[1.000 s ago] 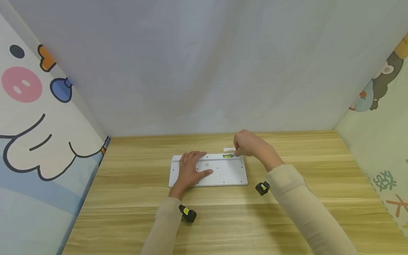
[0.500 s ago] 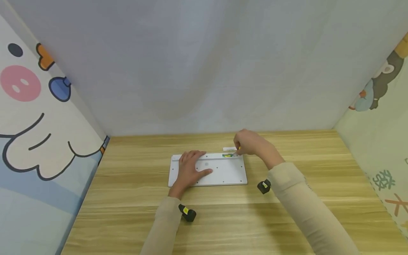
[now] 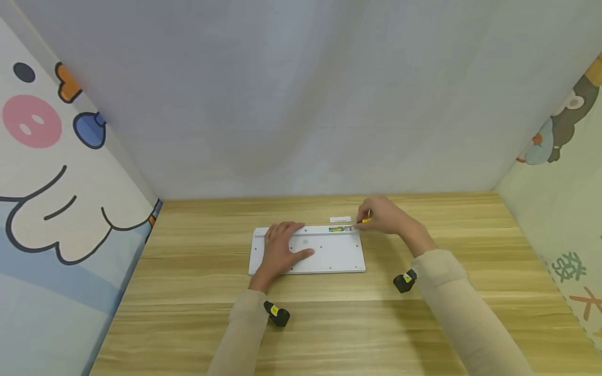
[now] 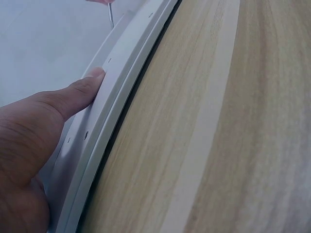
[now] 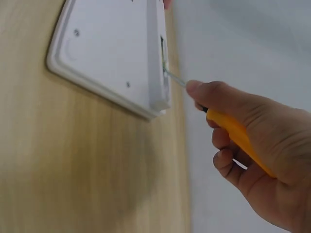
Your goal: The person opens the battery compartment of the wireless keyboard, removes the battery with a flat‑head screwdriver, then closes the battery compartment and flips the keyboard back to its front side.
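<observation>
A white keyboard [image 3: 336, 258] lies face down on the table, its underside dotted with screws. In its raised rear strip, an open battery compartment shows a green and yellow battery [image 3: 336, 230]. My left hand [image 3: 281, 249] rests on the keyboard's left half with fingers spread and thumb out. In my right hand [image 3: 383, 215] I grip a yellow-handled screwdriver [image 5: 237, 133], its thin metal shaft reaching the compartment. The right wrist view shows the shaft's end at the slot, though the tip itself is unclear. Just behind the keyboard lies a small white battery cover [image 3: 340, 219].
The wood-grain table [image 3: 324, 334] stretches around the keyboard. A pale curtain [image 3: 301, 104] hangs along its back edge, and cartoon-printed cloth stands at left and right. A black wrist camera [image 3: 405, 281] sits under my right wrist, another [image 3: 277, 315] beside the left.
My right hand has shifted right and tilted lower, bringing more of the yellow screwdriver handle into view. The left hand and the keyboard stay in place.
</observation>
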Motion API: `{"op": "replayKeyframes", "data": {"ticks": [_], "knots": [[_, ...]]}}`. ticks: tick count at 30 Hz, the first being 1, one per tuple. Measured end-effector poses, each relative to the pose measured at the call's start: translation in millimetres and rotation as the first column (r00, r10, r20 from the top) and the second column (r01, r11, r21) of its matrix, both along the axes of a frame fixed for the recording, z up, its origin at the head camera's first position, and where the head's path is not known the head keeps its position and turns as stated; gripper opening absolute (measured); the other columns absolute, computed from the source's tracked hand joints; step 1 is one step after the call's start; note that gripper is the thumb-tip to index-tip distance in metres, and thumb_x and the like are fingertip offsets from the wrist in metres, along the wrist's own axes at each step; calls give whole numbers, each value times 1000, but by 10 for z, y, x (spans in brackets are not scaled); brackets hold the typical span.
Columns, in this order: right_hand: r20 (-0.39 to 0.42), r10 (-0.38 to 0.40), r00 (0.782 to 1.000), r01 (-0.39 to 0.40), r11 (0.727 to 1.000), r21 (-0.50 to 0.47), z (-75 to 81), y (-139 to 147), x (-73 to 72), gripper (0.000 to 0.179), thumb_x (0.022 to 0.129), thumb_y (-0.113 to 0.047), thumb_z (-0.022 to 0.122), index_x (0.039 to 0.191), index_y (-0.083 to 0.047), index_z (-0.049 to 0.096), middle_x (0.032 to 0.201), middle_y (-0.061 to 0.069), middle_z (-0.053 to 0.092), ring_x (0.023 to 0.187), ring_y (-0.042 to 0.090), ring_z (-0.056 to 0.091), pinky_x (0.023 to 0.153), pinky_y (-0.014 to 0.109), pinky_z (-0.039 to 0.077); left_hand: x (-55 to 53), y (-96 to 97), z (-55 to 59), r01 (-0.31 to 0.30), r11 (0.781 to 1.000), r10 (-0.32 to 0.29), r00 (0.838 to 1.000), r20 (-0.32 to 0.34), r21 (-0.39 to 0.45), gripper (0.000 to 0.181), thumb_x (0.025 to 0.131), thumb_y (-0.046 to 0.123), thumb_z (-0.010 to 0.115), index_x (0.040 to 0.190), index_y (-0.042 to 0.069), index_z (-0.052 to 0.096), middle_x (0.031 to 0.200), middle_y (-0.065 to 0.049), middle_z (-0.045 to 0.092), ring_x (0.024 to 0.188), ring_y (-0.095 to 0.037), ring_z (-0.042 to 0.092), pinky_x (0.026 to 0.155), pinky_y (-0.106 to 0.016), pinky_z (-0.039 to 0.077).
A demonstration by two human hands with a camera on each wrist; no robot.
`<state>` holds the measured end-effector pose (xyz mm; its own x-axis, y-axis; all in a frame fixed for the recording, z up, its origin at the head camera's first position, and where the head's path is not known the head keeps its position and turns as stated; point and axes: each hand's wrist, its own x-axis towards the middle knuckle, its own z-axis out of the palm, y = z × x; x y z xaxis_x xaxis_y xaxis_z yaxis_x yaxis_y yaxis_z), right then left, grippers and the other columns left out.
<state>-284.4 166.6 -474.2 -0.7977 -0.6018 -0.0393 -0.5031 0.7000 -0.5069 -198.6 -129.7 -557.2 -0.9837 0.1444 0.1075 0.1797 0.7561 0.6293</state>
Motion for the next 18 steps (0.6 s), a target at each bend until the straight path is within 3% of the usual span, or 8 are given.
{"op": "replayKeyframes", "data": {"ticks": [6,10,13,18], "knots": [[69,-93,993,101,987,-128,-218,140,42,6,85,-20,83,83,-17,78,89,0,73,88,16,61,81,30,50,-4,-4,-8,1,1000,-1,1000,-6,-1,73,82,47,83,145,22,56,147,-9,56,145,-32,43,131,-56,13],[74,-116,991,127,978,-167,-333,190,53,5,85,-20,84,86,-18,79,90,0,73,84,14,58,77,27,47,-7,2,-14,-1,1000,1,1000,1,1,73,82,46,83,145,22,55,147,-8,56,145,-32,43,131,-55,13],[63,-110,992,120,977,-176,-347,196,57,5,84,-21,84,87,-19,80,89,0,73,82,14,56,75,26,45,-3,8,-6,-6,1000,6,1000,8,5,72,82,46,83,145,22,55,147,-8,56,145,-32,42,131,-55,12],[33,-85,996,88,990,-113,-255,142,52,5,85,-21,83,86,-19,78,89,-1,72,85,15,59,77,28,48,3,3,13,-6,1000,6,1000,14,6,72,83,46,83,145,22,55,148,-9,55,146,-32,42,132,-55,11]]}}
